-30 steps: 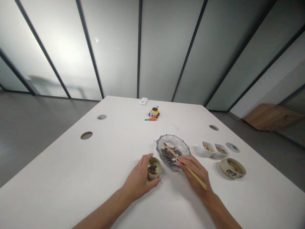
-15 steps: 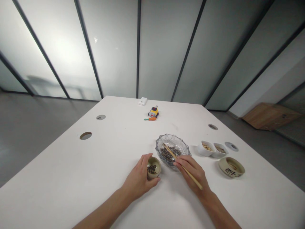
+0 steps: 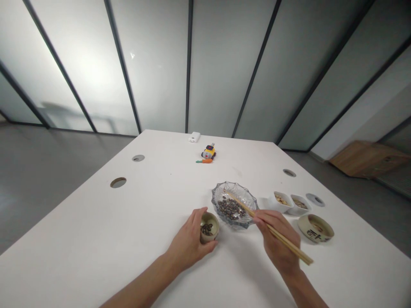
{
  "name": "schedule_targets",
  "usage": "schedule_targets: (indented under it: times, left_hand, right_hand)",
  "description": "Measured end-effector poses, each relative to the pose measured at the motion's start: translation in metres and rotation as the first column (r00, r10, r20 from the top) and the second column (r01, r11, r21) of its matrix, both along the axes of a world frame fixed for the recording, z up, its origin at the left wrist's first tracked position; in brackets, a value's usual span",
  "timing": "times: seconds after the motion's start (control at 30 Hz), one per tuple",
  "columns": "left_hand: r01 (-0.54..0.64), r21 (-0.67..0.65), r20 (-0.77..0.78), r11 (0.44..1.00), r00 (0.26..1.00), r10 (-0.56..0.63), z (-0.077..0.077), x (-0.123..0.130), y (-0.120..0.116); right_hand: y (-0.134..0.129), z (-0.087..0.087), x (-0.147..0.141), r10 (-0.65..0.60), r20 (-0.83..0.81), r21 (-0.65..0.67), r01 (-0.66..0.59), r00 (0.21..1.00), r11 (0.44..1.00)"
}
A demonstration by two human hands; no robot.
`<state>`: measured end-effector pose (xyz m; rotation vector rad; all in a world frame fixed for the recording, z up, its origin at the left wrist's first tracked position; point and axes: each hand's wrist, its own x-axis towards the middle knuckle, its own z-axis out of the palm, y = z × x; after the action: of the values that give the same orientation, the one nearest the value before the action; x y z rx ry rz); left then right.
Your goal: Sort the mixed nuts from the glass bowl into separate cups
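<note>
My left hand [image 3: 192, 239] is wrapped round the left side of a small pale green cup [image 3: 214, 238] that stands on the table with some dark beans [image 3: 207, 229] in it. Wooden chopsticks [image 3: 289, 244] are held in my right hand [image 3: 279, 237], to the right of a scalloped clear glass bowl [image 3: 248, 197]. Their tips are over the upper part of the bowl, above the pile of dark beans [image 3: 229, 208]. Whether anything is between the tips is too small to tell.
Right of the glass bowl stand two joined white dishes [image 3: 283, 207] with light pieces, and a round ceramic dish [image 3: 310, 233] with dark markings. A toy car [image 3: 209, 152], an orange-handled screwdriver [image 3: 205, 161] and a white device [image 3: 194, 137] lie farther back on the white table [image 3: 154, 201].
My right hand has moved right with the chopsticks, and their tips have shifted from the beans to over the bowl's upper part. My left hand still holds the cup.
</note>
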<state>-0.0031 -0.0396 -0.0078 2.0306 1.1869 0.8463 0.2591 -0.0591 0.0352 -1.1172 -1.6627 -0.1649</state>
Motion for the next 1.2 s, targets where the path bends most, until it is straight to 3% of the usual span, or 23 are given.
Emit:
schedule_targets:
  times: [0.1, 0.27, 0.5, 0.77, 1.2]
  left_hand:
    - [-0.009, -0.018, 0.008, 1.000, 1.000, 0.009, -0.002, 0.001, 0.000]
    - [-0.026, -0.070, -0.005, 0.997, 1.000, 0.025, 0.000, 0.002, 0.000]
    - [-0.010, -0.041, -0.003, 0.999, 1.000, 0.010, -0.002, 0.000, -0.001]
    - [-0.007, 0.013, -0.016, 1.000, 1.000, 0.007, -0.004, -0.001, 0.000]
    - [-0.004, -0.008, -0.027, 1.000, 1.000, 0.004, -0.004, -0.001, 0.000]
  right_hand:
    - [-0.012, 0.017, 0.009, -0.016, -0.066, -0.080, 0.011, 0.998, 0.997]
    - [-0.024, 0.028, 0.014, 0.170, -0.084, -0.226, -0.185, 0.982, 0.956]
    - [-0.010, 0.009, 0.009, -0.049, 0.008, -0.060, 0.049, 0.999, 0.997]
    - [0.010, -0.015, 0.004, 0.086, 0.052, -0.093, -0.081, 0.995, 0.992]
    - [0.011, -0.027, 0.005, 0.136, 0.079, -0.038, -0.133, 0.988, 0.990]
